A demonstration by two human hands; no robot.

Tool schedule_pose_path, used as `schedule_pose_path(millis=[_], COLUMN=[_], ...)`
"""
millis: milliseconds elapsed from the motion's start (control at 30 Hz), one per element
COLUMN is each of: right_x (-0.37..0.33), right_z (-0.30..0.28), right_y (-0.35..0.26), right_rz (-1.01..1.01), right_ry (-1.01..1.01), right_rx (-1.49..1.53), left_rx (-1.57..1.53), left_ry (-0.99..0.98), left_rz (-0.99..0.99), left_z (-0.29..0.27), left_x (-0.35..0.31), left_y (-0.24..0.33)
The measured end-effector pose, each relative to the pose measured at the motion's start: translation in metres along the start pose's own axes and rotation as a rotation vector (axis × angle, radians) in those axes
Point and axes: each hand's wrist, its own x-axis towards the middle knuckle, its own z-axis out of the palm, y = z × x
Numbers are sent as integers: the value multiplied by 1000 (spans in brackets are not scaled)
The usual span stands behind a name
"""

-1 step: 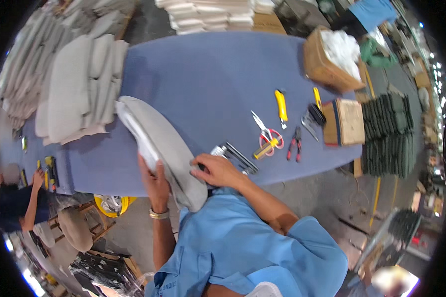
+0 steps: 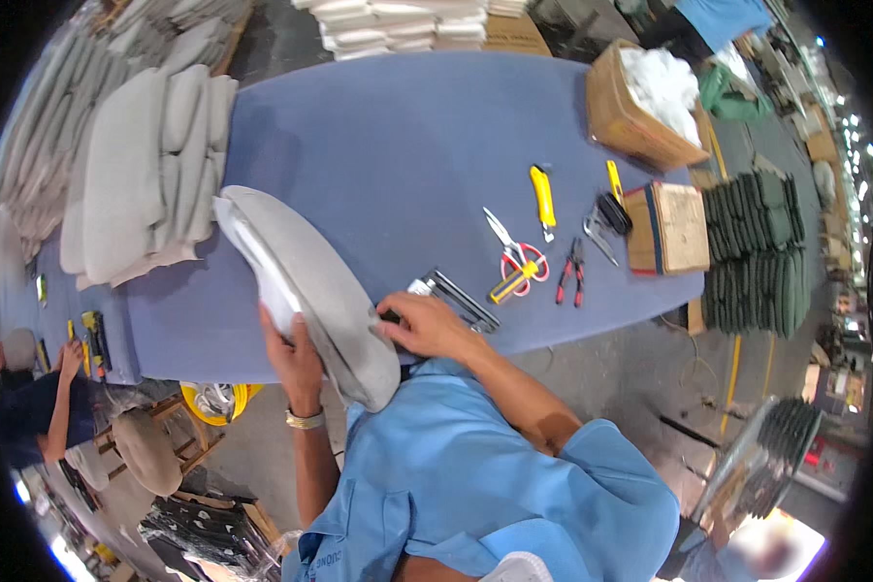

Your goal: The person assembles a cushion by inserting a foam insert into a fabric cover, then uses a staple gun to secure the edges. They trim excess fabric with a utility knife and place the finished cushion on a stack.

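A long, curved grey fabric-covered cushion (image 2: pixel 306 252) stands on edge at the table's near side, its lower end against my blue shirt. My left hand (image 2: pixel 296 364) grips its left side, fingers at the white underside and thumb along the edge. On the other side, my right hand (image 2: pixel 427 325) is closed with its fingertips at the cushion's fabric. Something small and dark shows between those fingers; its kind is hidden. Just beyond the right hand lies a black and silver staple gun (image 2: pixel 461 299).
Right of centre lie scissors (image 2: pixel 509 247), a yellow-handled screwdriver (image 2: pixel 516 281), red-handled pliers (image 2: pixel 572 274) and a yellow cutter (image 2: pixel 543 199). Cardboard boxes (image 2: pixel 667 228) stand at the right edge. Stacked grey cushions (image 2: pixel 126 184) fill the left. A co-worker's arm (image 2: pixel 61 398) reaches in at far left.
The view has shifted slightly, so the table and tools appear a little further left and higher. Both hands keep their places on the cushion.
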Motion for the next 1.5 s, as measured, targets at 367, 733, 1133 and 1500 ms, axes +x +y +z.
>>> schedule_pose_path(millis=[367,733,1133,1500], right_x=[-31,20,81,217], right_z=[-94,-181,-197,-49], right_y=[137,282,119,-21], right_rz=[496,625,115,-122], right_ry=[629,748,690,352], right_rx=[-223,-608,1164,1114], left_rx=[-80,237,532,95], left_ry=[165,159,332,323], left_rz=[186,317,380,45], left_z=[7,-12,3,19], left_x=[45,122,207,226], left_y=[-8,8,12,7])
